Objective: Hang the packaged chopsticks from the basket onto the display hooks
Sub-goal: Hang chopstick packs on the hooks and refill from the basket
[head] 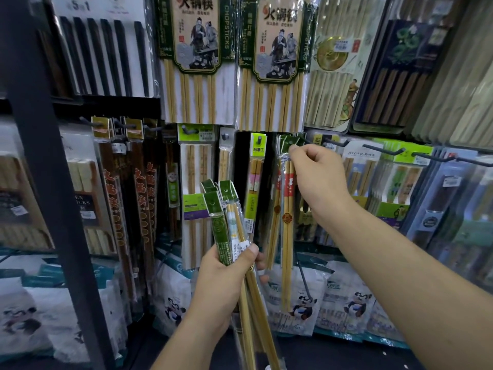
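The left hand (226,273) has its grip closed round a bundle of chopstick packs (226,217), held upright as ready supply, while the right hand (317,180) pinches the top of one pack (286,209), apparently threading it onto a display hook (288,141).

The left hand (226,273) and the right hand (317,177) are bare. The left forearm (186,335) and the right forearm (400,257) are bare too, right to the picture's edge. A small pale band (262,272) by a left finger may be a ring, but it is too blurry to tell.
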Demonstrator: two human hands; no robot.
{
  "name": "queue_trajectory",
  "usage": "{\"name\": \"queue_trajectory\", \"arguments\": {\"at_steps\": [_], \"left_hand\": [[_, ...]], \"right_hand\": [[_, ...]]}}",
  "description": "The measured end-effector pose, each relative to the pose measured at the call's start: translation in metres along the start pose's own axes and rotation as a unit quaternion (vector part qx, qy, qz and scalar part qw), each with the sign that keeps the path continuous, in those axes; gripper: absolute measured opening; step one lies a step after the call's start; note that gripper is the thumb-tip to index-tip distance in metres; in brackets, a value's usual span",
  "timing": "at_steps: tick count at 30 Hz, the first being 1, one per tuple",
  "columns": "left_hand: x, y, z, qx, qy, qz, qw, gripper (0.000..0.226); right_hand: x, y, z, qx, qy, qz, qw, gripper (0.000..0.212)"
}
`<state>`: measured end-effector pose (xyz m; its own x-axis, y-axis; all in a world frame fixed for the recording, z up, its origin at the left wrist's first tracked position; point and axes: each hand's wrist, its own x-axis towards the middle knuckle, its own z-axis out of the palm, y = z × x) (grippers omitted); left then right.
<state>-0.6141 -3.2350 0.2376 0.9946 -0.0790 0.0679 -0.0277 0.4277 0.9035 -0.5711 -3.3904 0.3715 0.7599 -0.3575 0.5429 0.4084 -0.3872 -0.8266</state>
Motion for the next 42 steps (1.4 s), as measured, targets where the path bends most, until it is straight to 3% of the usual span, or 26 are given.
{"name": "queue_trajectory", "arguments": {"at_steps": [14, 22, 28, 33, 38, 42], "left_hand": [[0.0, -0.003, -0.001, 0.026, 0.008, 0.001, 1.0, 0.013], [0.001, -0.003, -0.002, 0.044, -0.012, 0.014, 0.999, 0.013], [0.001, -0.005, 0.0, 0.082, -0.015, 0.03, 0.996, 0.021], [0.001, -0.005, 0.0, 0.079, -0.019, 0.039, 0.996, 0.022], [0.002, -0.006, 0.002, 0.038, -0.026, 0.021, 0.999, 0.014], [0.006, -0.006, -0.001, 0.012, -0.012, 0.019, 1.0, 0.017]], "right_hand": [[0.013, 0.014, 0.008, -0.101, 0.028, -0.017, 0.994, 0.05], [-0.016, 0.018, 0.009, -0.148, 0.045, 0.014, 0.988, 0.032], [-0.05, 0.013, 0.012, -0.072, -0.129, 0.009, 0.989, 0.039], [-0.054, 0.011, 0.01, -0.033, -0.177, -0.01, 0.984, 0.04], [-0.05, 0.016, 0.01, -0.07, -0.146, -0.015, 0.987, 0.024], [-0.03, 0.011, 0.001, -0.002, -0.039, 0.001, 0.999, 0.025]]}}
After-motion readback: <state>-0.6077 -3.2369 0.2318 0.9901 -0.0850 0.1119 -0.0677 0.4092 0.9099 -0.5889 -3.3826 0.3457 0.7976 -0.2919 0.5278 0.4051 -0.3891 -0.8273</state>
